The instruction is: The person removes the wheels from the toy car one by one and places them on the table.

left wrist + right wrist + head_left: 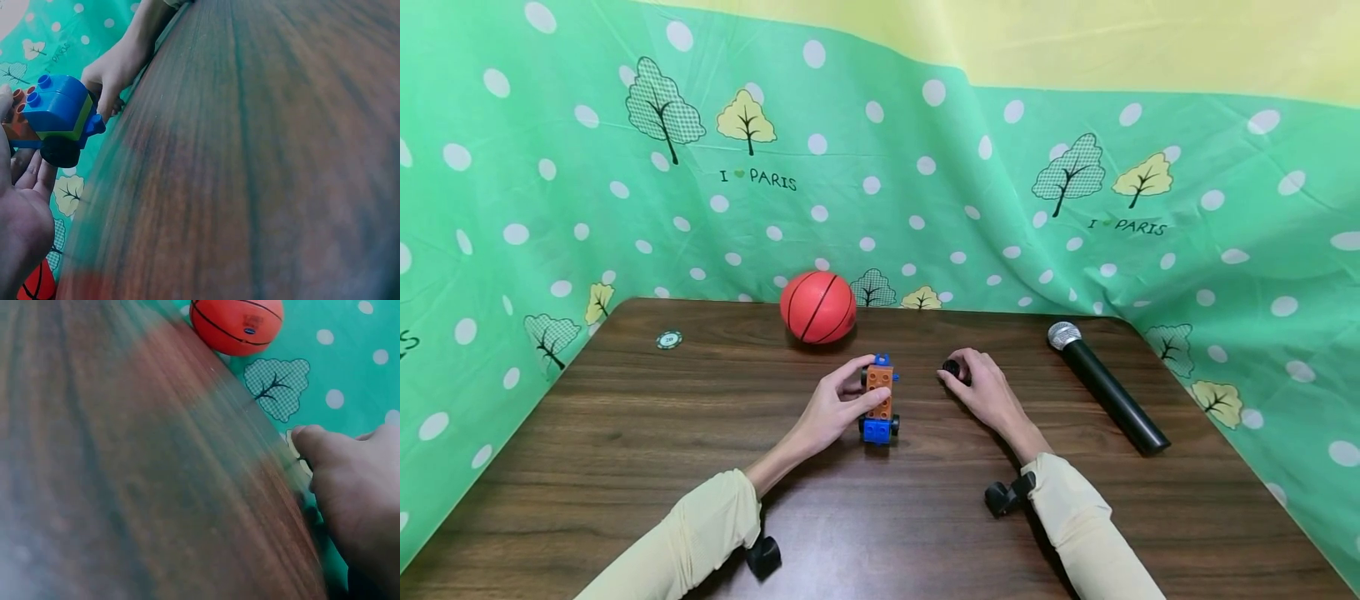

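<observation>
My left hand (842, 406) grips a toy car (880, 404) built of orange and blue blocks, thumb across its top and fingers along its left side. Black wheels (895, 425) show on the car, while a bare blue peg (895, 377) sticks out at its far right side. In the left wrist view, the car's blue block (59, 103) faces the camera over a green strip. To the right, apart from the car, my right hand (988, 390) pinches a small black wheel (952, 367) between thumb and fingers. The right wrist view shows the back of that hand (362, 481), hiding most of the wheel.
A red ball (817, 307) with black lines sits at the back of the brown wooden table (625, 467). A poker chip (669, 339) lies far left, and a black microphone (1108, 387) with a silver head lies on the right. Green printed cloth (895, 200) hangs behind.
</observation>
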The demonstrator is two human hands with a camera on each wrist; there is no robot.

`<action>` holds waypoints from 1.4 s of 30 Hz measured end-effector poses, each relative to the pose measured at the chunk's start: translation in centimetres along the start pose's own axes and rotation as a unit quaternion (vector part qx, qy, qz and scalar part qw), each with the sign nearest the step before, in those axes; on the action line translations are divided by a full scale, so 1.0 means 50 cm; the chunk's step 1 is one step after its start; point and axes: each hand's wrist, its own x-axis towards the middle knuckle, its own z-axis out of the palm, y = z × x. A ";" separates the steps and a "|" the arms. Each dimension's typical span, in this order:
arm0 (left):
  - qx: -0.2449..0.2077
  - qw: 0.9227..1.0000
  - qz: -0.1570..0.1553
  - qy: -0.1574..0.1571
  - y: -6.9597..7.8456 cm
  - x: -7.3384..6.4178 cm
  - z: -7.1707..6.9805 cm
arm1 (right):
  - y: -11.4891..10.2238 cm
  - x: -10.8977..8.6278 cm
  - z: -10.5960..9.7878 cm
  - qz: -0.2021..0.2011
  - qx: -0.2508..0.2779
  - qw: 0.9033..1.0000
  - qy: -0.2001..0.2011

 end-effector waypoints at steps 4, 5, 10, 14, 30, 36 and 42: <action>0.000 1.000 -0.002 0.001 -0.002 0.000 0.001 | 0.003 0.005 0.001 0.003 -0.016 1.000 -0.015; 0.001 1.000 -0.002 0.002 -0.003 0.000 0.001 | 0.004 0.006 0.002 0.003 -0.020 1.000 -0.018; 0.003 1.000 -0.002 0.004 -0.005 -0.001 0.001 | 0.007 0.007 0.003 0.000 -0.037 0.999 -0.028; 0.003 1.000 0.001 0.004 -0.006 -0.001 0.002 | 0.008 0.006 0.004 0.001 -0.040 0.999 -0.029; -0.009 1.000 0.010 0.004 -0.009 0.003 0.004 | -0.031 -0.010 -0.002 0.032 -0.014 0.999 -0.020; -0.034 0.999 0.009 0.002 -0.006 0.007 0.002 | -0.094 -0.032 0.006 0.013 0.080 0.997 -0.007; -0.039 0.998 -0.032 0.030 -0.002 0.011 0.006 | -0.166 -0.059 0.020 0.018 0.216 0.974 -0.060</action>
